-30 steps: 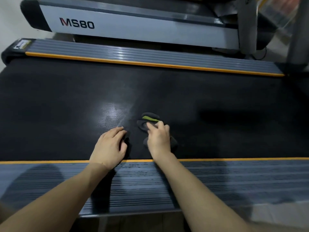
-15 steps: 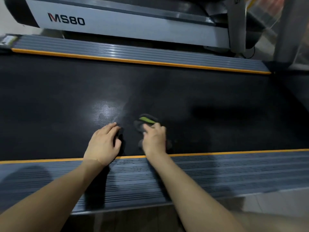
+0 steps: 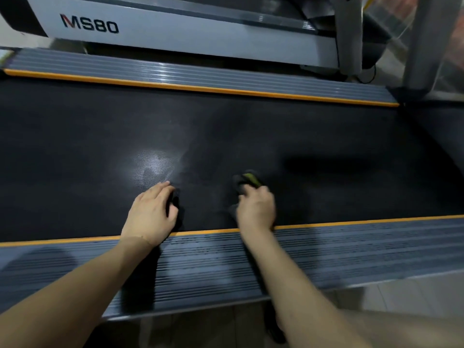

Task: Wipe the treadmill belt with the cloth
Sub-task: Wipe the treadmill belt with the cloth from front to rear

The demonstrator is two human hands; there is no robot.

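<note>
While the left hand [image 3: 150,214] lay palm down on the treadmill belt [image 3: 75,151], its fingers [image 3: 160,190] straight and pressed close together, the right hand [image 3: 256,209] bore down on a dark cloth [image 3: 247,180] beside it. The right hand's fingers were bent over the cloth (whether they truly pinched it or only pushed it flat I could not tell, as motion blur smeared them). The cloth sat on the belt close to the near orange-edged side rail [image 3: 351,247], and a yellow-green patch showed on the part poking out past the fingertips. Both hands sat near that rail, a gap of bare belt between them. A pale sheen marked the belt just beyond the left hand. Across the belt ran the far side rail [image 3: 200,76], and behind it stood a second machine [image 3: 175,31] lettered MS80.
</note>
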